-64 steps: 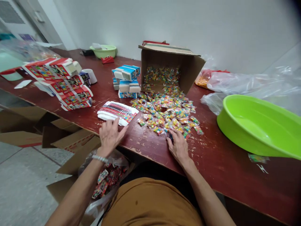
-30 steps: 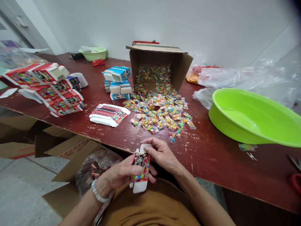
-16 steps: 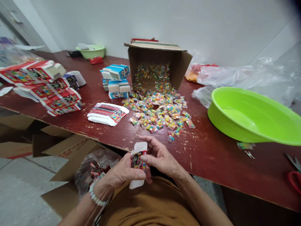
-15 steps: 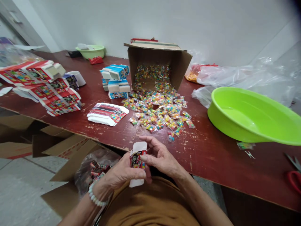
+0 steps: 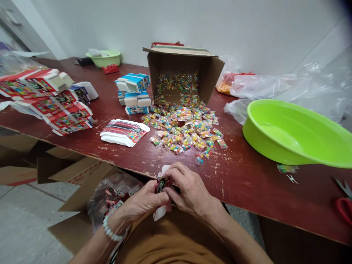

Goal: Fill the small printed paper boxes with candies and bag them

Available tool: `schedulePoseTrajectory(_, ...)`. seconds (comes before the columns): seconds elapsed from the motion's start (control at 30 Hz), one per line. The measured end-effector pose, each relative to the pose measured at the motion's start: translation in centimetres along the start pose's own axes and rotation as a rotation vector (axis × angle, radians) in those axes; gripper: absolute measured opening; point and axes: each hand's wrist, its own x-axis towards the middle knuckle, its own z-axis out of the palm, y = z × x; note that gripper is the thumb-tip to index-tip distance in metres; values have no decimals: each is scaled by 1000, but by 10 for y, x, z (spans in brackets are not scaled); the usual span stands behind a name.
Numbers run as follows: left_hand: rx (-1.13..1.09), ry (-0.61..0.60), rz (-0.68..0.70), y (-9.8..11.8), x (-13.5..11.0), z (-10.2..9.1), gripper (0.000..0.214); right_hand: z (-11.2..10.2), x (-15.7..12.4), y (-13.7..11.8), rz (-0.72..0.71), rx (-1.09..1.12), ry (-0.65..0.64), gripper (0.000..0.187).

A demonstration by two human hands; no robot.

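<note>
A small printed candy box point(image 5: 162, 184) with white end flaps is held between my two hands, close to my body at the table's front edge. My left hand point(image 5: 147, 201) grips its left side, thumb across the front. Around its right side and upper end curl the fingers of my right hand point(image 5: 189, 183), hiding part of the box. Just beyond lie many clear candy packets point(image 5: 187, 128), spilling from a tipped cardboard carton point(image 5: 217, 75). A stack of flat printed boxes point(image 5: 125, 132) lies to their left.
Bundled red boxes point(image 5: 55, 99) and blue boxes point(image 5: 134, 93) are piled on the left of the table. A green basin point(image 5: 297, 134) and red-handled scissors point(image 5: 345, 205) are at the right. Below the left edge sit a plastic bag point(image 5: 115, 196) and open cartons point(image 5: 79, 176).
My right hand has closed further over the box's upper right side, covering more of it. The box has turned, showing its front more narrowly.
</note>
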Motion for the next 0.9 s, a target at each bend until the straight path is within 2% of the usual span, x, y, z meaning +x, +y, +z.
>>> schedulePoseTrajectory(0.13, 160, -31, -12, 3, 0, -3, 16, -4, -2, 0, 45, 44, -88, 21)
schedulePoseTrajectory(0.3, 270, -83, -1, -1, 0, -11, 10, -12, -1, 8, 56, 234, -136, 24)
schedulePoseTrajectory(0.37, 275, -156, -52, -4, 2, -12, 11, -15, 0, 12, 91, 266, -189, 26)
schedulePoseTrajectory(0.47, 250, -228, -123, -4, 6, -12, 8, -18, 1, 13, 146, 218, -221, 13)
schedulePoseTrajectory(0.57, 226, -250, -95, 2, 9, -13, 17, -22, 0, 11, 167, 193, -212, 10)
schedulePoseTrajectory(0.67, 213, -305, -63, 8, 13, -16, 20, -25, -1, 12, 158, 255, -291, 2)
schedulePoseTrajectory(0.77, 212, -326, -81, 7, 17, -19, 20, -24, 0, 18, 116, 297, -366, 8)
schedulePoseTrajectory(0.9, 207, -301, -200, -1, 18, -20, 26, -19, 3, 25, 89, 350, -396, 14)
